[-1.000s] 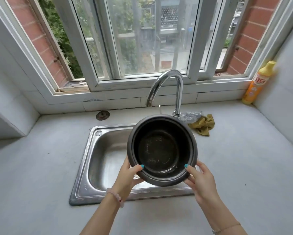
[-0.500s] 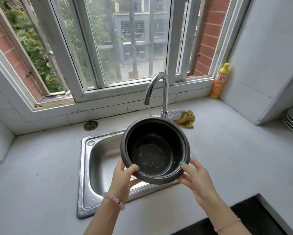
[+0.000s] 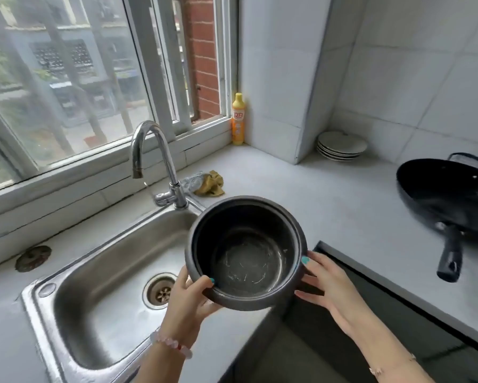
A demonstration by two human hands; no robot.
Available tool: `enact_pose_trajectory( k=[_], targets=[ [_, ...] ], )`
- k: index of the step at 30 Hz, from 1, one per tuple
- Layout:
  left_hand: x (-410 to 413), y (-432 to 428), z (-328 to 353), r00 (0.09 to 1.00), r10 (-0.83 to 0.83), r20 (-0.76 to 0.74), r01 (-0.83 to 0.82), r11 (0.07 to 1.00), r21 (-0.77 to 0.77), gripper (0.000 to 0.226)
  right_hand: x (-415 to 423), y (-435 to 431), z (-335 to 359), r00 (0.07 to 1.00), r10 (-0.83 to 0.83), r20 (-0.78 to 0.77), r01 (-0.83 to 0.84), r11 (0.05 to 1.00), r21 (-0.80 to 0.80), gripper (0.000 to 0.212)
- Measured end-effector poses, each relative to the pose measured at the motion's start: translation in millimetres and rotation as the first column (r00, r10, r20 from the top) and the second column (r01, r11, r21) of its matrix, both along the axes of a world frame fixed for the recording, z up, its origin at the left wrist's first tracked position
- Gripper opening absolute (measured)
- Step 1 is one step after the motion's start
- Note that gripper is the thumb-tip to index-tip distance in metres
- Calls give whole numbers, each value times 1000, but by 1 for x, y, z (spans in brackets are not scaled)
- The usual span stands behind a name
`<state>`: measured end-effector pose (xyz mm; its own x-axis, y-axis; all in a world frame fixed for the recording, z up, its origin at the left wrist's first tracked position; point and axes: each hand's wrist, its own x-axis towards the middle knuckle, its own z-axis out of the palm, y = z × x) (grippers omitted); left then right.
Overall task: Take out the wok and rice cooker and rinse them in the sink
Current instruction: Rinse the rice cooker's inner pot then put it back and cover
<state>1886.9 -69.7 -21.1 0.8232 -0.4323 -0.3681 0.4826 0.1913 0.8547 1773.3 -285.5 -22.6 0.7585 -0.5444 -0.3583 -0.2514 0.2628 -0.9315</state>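
The dark rice cooker pot [image 3: 246, 252] is tilted with its mouth toward me, held in the air over the right edge of the steel sink [image 3: 108, 272]. My left hand [image 3: 189, 298] grips its lower left rim, thumb hooked inside. My right hand [image 3: 325, 283] holds the right side, thumb on the rim and fingers under the wall. The pot's scratched bottom shows no water. The black wok [image 3: 448, 197] lies on the counter at the far right, its handle pointing toward me.
The tap [image 3: 152, 161] arches over the sink's back, with no water running. A yellow cloth [image 3: 210, 183] and a detergent bottle [image 3: 238, 120] sit behind. Stacked plates [image 3: 341, 146] stand in the corner. The counter turns right, with a dark gap below [image 3: 343, 341].
The view has swung to the right, bringing the wok and plates into sight. The pot has moved from over the sink's middle to its right edge, both hands still holding it.
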Motion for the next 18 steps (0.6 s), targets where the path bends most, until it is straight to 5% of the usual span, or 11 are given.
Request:
enact_pose_trajectory(
  k=[8, 13, 18],
  targets=[
    [-39, -59, -7, 943, -323, -77, 325, 946, 6, 34, -92, -54, 5, 967, -246, 65, 246, 969, 2, 33],
    [-83, -109, -3, 822, -569, 2, 569, 821, 48, 44, -176, -71, 13, 908, -410, 89, 414, 909, -33, 42],
    [-146, -161, 0, 683, -730, 17, 725, 681, 102, 43, -271, -82, 20, 820, -559, 127, 572, 807, -144, 25]
  ],
)
